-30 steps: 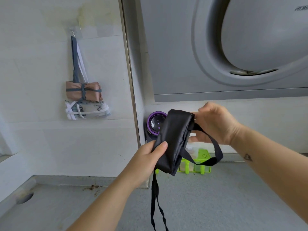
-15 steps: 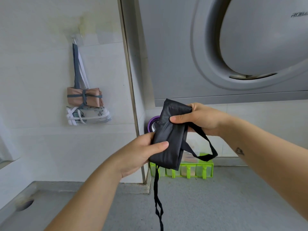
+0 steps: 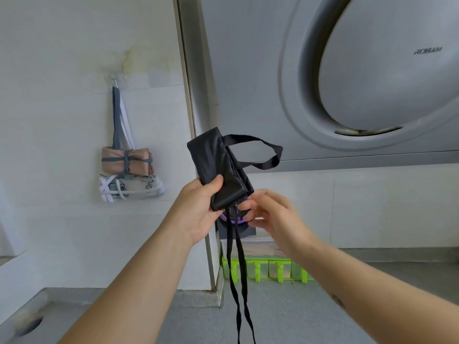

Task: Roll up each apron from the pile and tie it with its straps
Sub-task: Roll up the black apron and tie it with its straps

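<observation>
A black apron (image 3: pixel 218 167), rolled into a narrow bundle, stands nearly upright in front of me. My left hand (image 3: pixel 198 209) grips its lower end, thumb across the front. Its neck loop (image 3: pixel 263 155) sticks out to the right near the top. Two long black straps (image 3: pixel 238 274) hang down from the bottom end. My right hand (image 3: pixel 270 214) is at the bundle's lower right corner with fingers loosely curled where the straps come out; whether it pinches them is unclear because of blur.
On the left wall a hook holds a rolled tan apron (image 3: pixel 126 161) tied with grey straps, above a rolled white patterned apron (image 3: pixel 131 188). A range hood (image 3: pixel 372 70) looms top right. A green rack (image 3: pixel 268 269) stands on the grey counter (image 3: pixel 298 316).
The bundle has turned upright and risen. My right hand left its top end and came down to the bottom corner by the straps. The neck loop now sticks out sideways.
</observation>
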